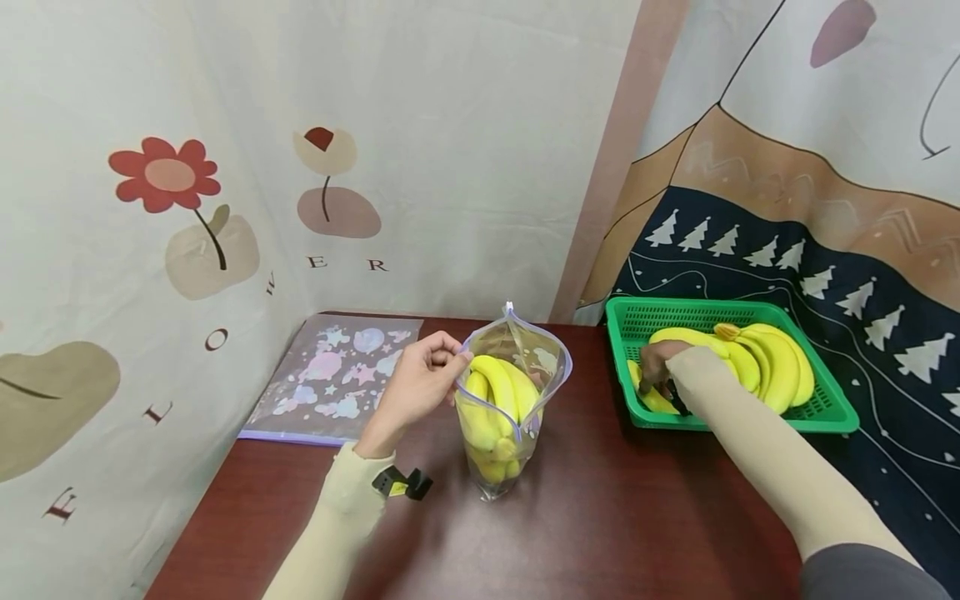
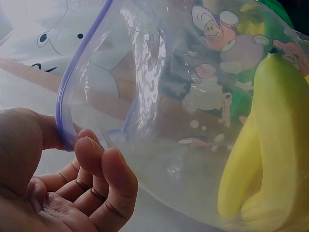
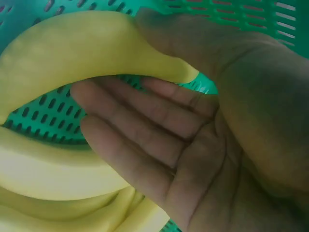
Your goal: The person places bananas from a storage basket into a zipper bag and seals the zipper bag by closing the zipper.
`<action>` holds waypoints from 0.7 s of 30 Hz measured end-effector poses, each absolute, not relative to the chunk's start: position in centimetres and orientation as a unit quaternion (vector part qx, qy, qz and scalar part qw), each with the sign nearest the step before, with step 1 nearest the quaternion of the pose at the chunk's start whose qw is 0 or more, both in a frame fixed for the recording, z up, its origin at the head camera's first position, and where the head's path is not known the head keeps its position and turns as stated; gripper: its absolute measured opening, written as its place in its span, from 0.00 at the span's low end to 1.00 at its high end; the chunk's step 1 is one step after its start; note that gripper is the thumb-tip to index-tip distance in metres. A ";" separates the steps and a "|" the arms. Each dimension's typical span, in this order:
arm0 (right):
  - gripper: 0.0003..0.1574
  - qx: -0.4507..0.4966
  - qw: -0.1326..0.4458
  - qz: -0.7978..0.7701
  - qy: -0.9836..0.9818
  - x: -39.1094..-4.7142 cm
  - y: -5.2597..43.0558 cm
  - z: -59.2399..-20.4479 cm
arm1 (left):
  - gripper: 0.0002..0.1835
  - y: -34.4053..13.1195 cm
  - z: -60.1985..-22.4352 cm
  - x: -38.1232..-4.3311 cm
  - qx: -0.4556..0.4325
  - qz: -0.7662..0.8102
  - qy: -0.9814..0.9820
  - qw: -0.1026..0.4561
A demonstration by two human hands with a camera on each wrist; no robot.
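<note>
A clear zip bag with a purple rim stands open-mouthed on the table, yellow bananas inside it. Between thumb and fingers, my left hand pinches the bag's rim at its left side; the left wrist view shows the plastic edge caught there. At the right, my right hand reaches down into a green basket. It grips one end of a single banana, thumb over the top and fingers beneath. More bananas lie beside it in the basket.
A flat bag printed with pastel stars and clouds lies at the back left of the dark wooden table. Printed cloth hangs behind, and a navy patterned part borders the basket on the right.
</note>
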State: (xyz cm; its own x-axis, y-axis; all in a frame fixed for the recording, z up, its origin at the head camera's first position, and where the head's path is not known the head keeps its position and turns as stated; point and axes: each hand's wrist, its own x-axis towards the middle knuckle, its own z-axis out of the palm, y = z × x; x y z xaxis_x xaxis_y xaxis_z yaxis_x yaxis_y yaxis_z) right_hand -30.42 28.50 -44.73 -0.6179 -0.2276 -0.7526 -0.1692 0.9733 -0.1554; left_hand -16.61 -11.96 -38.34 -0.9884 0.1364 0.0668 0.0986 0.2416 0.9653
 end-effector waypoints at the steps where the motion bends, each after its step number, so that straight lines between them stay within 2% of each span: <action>1: 0.14 -0.111 0.423 -0.033 0.899 -30.4 28.5 -44.7 | 0.08 -12.0 -38.4 -16.6 0.075 0.612 0.788 0.016; 8: 0.17 -0.137 0.427 -0.032 0.893 -30.6 28.9 -44.7 | 0.08 -12.1 -38.5 -16.6 0.078 0.611 0.788 0.015; 14: 0.13 -0.103 0.436 -0.126 0.885 -31.1 29.6 -44.2 | 0.08 -12.3 -38.7 -16.5 0.079 0.610 0.789 0.014; 20: 0.14 -0.084 0.429 -0.196 0.878 -31.7 30.9 -43.4 | 0.09 -12.4 -38.7 -16.4 0.081 0.611 0.787 0.013; 21: 0.18 -0.082 0.422 -0.201 0.880 -31.8 31.1 -43.1 | 0.09 -12.4 -38.8 -16.4 0.082 0.613 0.786 0.012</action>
